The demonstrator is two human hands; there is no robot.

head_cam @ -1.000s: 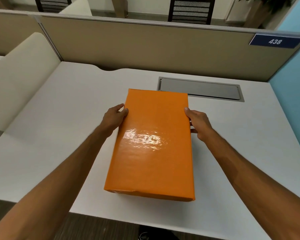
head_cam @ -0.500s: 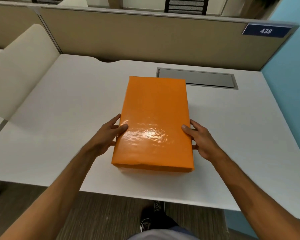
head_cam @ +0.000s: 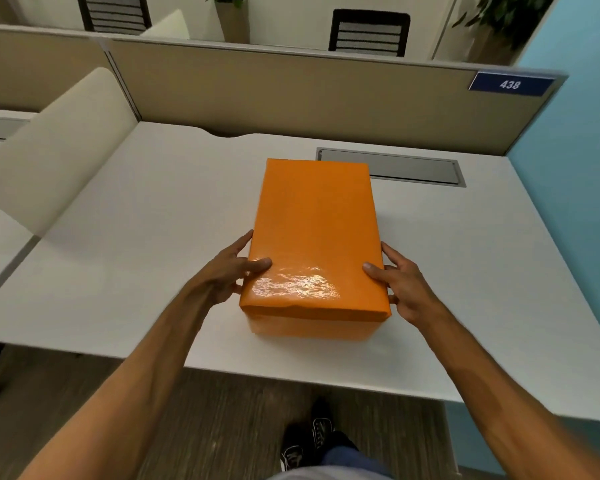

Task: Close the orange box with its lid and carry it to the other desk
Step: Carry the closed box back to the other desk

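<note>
The orange box (head_cam: 314,237) rests on the white desk (head_cam: 136,258) with its glossy orange lid on top, covering it fully. My left hand (head_cam: 231,271) grips the box's near left side, thumb on the lid's edge and fingers down the wall. My right hand (head_cam: 400,282) holds the near right side the same way, thumb on the lid. The box's base shows as a paler band under the lid at the front. Its lower side walls are hidden by my hands.
A grey cable hatch (head_cam: 390,166) is set in the desk behind the box. A beige partition (head_cam: 291,88) with a blue plate "438" (head_cam: 510,84) runs along the back. A cream divider (head_cam: 49,150) stands left, a blue wall (head_cam: 575,168) right. My shoes (head_cam: 309,441) show below.
My hands slid from the middle of the box's sides toward its near end. The view pulled back from the desk, so the front edge and floor now show.
</note>
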